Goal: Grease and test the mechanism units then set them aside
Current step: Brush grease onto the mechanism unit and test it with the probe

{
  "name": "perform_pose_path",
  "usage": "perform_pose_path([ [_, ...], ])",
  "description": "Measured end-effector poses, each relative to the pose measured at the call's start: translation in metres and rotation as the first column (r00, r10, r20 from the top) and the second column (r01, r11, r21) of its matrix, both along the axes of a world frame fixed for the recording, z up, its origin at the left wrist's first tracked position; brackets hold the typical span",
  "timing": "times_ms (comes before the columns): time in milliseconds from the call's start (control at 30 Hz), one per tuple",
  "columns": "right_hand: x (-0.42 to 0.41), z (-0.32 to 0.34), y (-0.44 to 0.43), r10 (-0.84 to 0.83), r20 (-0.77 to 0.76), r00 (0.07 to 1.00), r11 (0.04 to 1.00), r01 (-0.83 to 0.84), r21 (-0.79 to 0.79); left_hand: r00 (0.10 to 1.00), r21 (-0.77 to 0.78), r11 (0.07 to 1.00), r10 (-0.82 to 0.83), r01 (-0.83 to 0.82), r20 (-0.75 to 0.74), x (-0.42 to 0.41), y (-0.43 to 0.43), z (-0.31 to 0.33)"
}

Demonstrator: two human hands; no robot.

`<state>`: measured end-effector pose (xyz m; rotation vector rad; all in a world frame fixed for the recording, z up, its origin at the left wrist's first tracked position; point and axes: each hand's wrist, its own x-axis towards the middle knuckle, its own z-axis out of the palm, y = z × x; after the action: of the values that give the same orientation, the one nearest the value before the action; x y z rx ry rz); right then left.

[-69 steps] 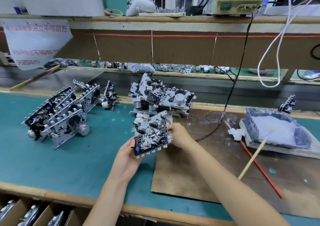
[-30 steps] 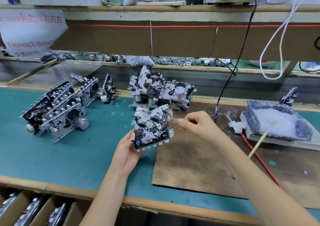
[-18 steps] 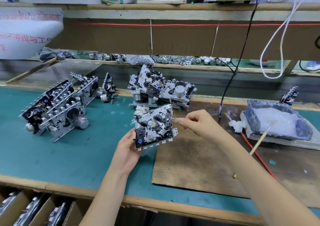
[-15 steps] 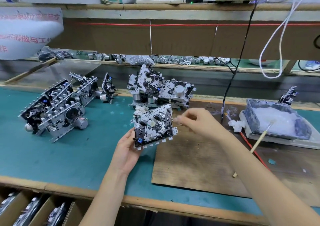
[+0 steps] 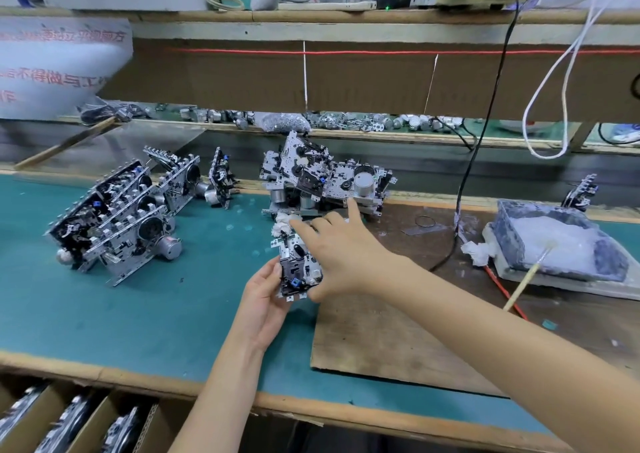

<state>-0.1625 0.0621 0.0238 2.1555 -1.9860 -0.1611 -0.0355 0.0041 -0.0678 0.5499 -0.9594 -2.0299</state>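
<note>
Green matting [image 5: 104,314] covers the workbench. At the far left a cluster of units [image 5: 114,220] leans together on it. Near the middle, the left hand [image 5: 266,300] clamps a mechanism unit [image 5: 294,272] by its near left corner, holding it tilted over the mat's right edge. The right hand [image 5: 343,255] lies across the unit's face, fingers stretched straight and spread apart. Beyond them sits a pile of units [image 5: 325,178]. Further right lies a wooden board [image 5: 398,334], then a grease tray [image 5: 561,248] with a brush [image 5: 526,276] leaning into it.
</note>
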Motion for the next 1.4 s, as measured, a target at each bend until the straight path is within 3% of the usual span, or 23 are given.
perform_pose_path([
  [133,-0.012,0.007,0.010,-0.021,0.178,0.984,0.999,0.014,0.041,1.000,-0.023,1.000,0.008,-0.007,0.020,0.000,0.001,0.000],
  [267,-0.042,0.024,0.040,-0.112,0.416,0.903,0.977,0.177,-0.122,0.999,-0.016,1.000,0.025,-0.024,0.043,-0.001,-0.001,-0.003],
  [367,-0.068,0.028,0.071,-0.410,0.287,0.866,0.902,0.431,-0.012,0.998,-0.024,0.999,0.024,-0.023,0.066,-0.002,-0.003,-0.006],
  [433,-0.083,0.023,0.093,-0.601,0.143,0.787,0.798,0.581,0.159,0.997,-0.031,0.999,0.026,-0.023,0.071,-0.002,-0.004,-0.007],
  [533,-0.101,0.011,0.121,-0.735,0.006,0.678,0.626,0.676,0.389,0.997,-0.028,0.999,0.021,-0.019,0.075,-0.002,-0.005,-0.009],
  [600,-0.107,0.005,0.134,-0.776,0.047,0.628,0.566,0.662,0.492,0.997,-0.027,1.000,0.012,-0.010,0.079,-0.002,-0.005,-0.009],
  [667,-0.114,0.002,0.142,-0.785,0.137,0.604,0.574,0.627,0.527,0.997,-0.032,0.999,0.002,0.001,0.082,-0.002,-0.005,-0.009],
  [867,-0.140,0.004,0.153,-0.737,0.370,0.565,0.659,0.721,0.212,0.997,-0.063,0.998,-0.006,0.011,0.076,-0.003,-0.005,-0.010],
  [1033,-0.146,0.000,0.146,-0.739,0.366,0.566,0.599,0.800,-0.026,0.997,-0.064,0.998,-0.012,0.017,0.079,-0.003,-0.005,-0.009],
  [1133,-0.135,0.011,0.142,-0.634,0.433,0.640,0.623,0.755,-0.204,0.998,-0.059,0.998,-0.008,0.012,0.067,-0.004,-0.004,-0.007],
  [1233,-0.108,0.027,0.136,-0.195,0.610,0.768,0.698,0.546,-0.464,0.998,-0.061,0.998,-0.008,0.012,0.065,-0.004,-0.002,-0.006],
  [1300,-0.081,0.040,0.129,0.101,0.686,0.721,0.735,0.410,-0.539,0.998,-0.059,0.998,-0.015,0.019,0.064,-0.003,-0.001,-0.005],
  [1400,-0.051,0.045,0.120,0.282,0.760,0.586,0.809,0.281,-0.517,0.998,-0.039,0.999,-0.007,0.010,0.070,-0.002,-0.001,-0.005],
])
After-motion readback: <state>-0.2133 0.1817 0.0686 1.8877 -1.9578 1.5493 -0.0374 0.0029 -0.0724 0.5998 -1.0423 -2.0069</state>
